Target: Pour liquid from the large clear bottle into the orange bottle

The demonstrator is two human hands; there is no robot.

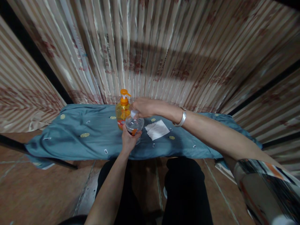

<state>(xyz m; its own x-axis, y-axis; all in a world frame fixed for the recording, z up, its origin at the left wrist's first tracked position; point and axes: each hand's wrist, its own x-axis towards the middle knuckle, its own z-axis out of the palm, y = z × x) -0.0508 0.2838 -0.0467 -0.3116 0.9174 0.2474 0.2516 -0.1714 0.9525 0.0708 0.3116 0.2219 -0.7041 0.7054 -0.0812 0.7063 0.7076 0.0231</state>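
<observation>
A clear plastic bottle [135, 123] with a white cap [134, 113] stands on the blue cloth. My left hand [129, 139] is wrapped round its lower part. My right hand [142, 107] is closed at the cap, its fingertips partly hidden behind the top of the bottle. Just to the left and behind stands a yellow pump bottle [121, 112] with an orange pump head [124, 93]. A white cloth with zigzag edges [157, 129] lies flat to the right of the clear bottle.
The blue patterned cloth [77, 134] covers a long narrow table. Behind it hangs a pleated curtain [150, 56]. Dark metal bars [35, 51] slant down at both sides. My legs are below the table's front edge, over a tiled floor.
</observation>
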